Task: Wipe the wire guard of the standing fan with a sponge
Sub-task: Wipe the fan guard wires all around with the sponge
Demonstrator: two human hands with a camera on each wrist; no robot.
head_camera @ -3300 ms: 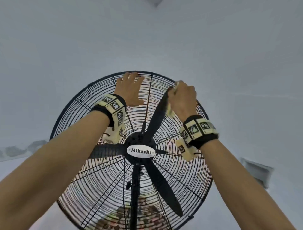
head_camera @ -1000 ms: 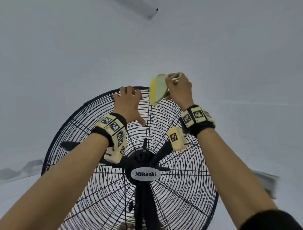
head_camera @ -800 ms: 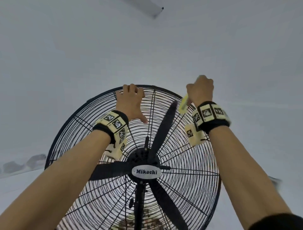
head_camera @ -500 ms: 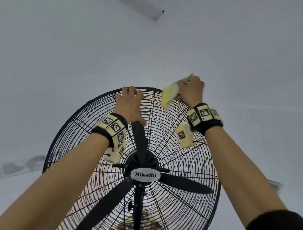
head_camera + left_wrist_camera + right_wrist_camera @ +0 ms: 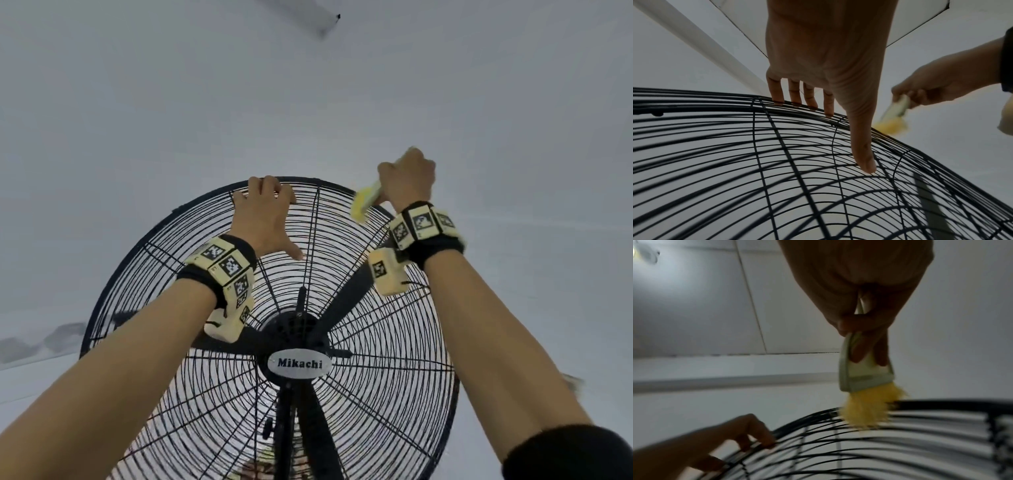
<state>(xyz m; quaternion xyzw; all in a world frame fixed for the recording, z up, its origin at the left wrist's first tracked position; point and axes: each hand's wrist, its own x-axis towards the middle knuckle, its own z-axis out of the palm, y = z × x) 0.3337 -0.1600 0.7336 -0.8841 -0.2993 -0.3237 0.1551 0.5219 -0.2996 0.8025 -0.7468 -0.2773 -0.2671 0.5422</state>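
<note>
overhead, sponge [image 5: 363,202] in right hand [image 5: 407,181]

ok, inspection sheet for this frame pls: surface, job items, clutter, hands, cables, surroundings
Surface: nothing seen; no table or floor in view.
Job's things: black wire guard encloses dark blades; yellow sponge on a pale holder touches the guard's top rim.
Clutter: nothing seen, bar a blurred patch behind the guard's bottom, too unclear to name.
Grippers: left hand grips the top rim, thumb on the front wires; right hand pinches the holder.
Cables: nothing seen.
Surroundings: panelled ceiling above; stand pole below the hub.
</note>
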